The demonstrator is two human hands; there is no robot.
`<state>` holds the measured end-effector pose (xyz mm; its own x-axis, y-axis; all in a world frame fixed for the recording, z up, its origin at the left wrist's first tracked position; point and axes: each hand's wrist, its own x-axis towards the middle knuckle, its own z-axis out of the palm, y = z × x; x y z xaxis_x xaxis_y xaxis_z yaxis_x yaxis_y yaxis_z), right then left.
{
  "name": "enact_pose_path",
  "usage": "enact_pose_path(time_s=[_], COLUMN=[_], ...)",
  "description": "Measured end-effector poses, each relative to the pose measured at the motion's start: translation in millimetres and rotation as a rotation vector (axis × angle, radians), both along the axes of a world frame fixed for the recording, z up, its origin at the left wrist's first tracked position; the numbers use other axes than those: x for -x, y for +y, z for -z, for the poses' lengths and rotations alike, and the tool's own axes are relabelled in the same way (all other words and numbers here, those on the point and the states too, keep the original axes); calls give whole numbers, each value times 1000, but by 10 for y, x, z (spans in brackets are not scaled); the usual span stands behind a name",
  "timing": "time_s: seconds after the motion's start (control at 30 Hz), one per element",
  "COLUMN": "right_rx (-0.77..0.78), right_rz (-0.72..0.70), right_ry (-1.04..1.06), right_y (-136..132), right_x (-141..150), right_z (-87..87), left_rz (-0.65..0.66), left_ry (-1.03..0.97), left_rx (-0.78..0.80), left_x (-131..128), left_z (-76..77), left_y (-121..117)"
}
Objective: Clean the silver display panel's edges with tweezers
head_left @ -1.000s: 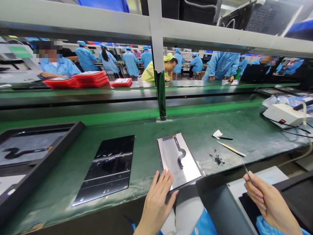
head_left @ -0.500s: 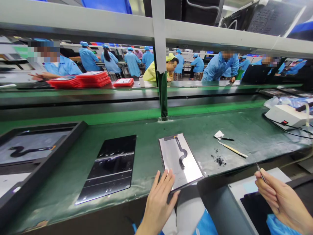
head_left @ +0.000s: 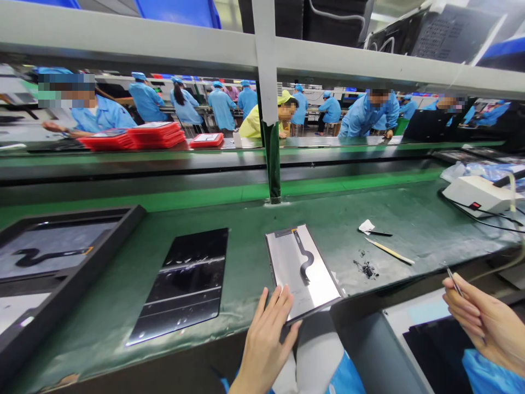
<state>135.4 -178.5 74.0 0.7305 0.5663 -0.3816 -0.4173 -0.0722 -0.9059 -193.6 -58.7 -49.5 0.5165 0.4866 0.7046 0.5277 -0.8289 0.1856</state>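
A silver-backed display panel (head_left: 305, 273) with a black ribbon cable (head_left: 305, 257) lies on the green bench, its near corner over the front edge. My left hand (head_left: 268, 328) holds that near edge, fingers on the back and thumb at the rim. Off the bench at the right, my right hand (head_left: 478, 312) pinches thin metal tweezers (head_left: 454, 282), tips pointing up and left. A black glass panel (head_left: 184, 282) lies flat to the left of the display panel. Black scraps (head_left: 367, 269) and a pale, knife-like tool (head_left: 389, 251) are between the display panel and my right hand.
A black tray (head_left: 96, 268) with another display panel stands at the left. A white device (head_left: 476, 194) with cables sits at the right. A post (head_left: 273, 161) rises behind the display panel. Red trays (head_left: 156, 134) and co-workers are beyond. A white scrap (head_left: 366, 226) lies nearby.
My right hand has moved right with the tweezers, farther from the display panel. My left hand has stayed on the panel. A co-worker at the far left has shifted their hands.
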Motion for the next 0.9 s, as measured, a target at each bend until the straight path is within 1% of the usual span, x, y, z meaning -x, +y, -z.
enact_pose_path(time_s=[0.17, 0.43, 0.53, 0.63, 0.7, 0.77, 0.83, 0.9], right_rx=[-33, -47, -55, -53, -29, 4, 24, -17], right_rz=[2, -3, -1, -15, -51, -129, -264, -424], right_ry=[-33, -30, -16, -65, -145, -248, -336, -413], right_y=[9, 23, 14, 1, -7, -6, 20, 97], right_x=[-42, -142, -196, -188, -101, 60, 268, 477], right_z=[-59, -88, -96, -102, -129, -191, -292, -415], left_rz=[3, 3, -2, -14, -5, 16, 44, 105], left_ry=[-2, 9, 29, 65, 106, 156, 198, 221], left_rx=[7, 10, -6, -31, -48, -50, -12, 64], left_x=[6, 7, 10, 41, 58, 32, -70, -243], left_z=[-6, -17, -8, -25, -86, -203, -364, -528], left_y=[2, -5, 1, 15, 29, 50, 86, 145])
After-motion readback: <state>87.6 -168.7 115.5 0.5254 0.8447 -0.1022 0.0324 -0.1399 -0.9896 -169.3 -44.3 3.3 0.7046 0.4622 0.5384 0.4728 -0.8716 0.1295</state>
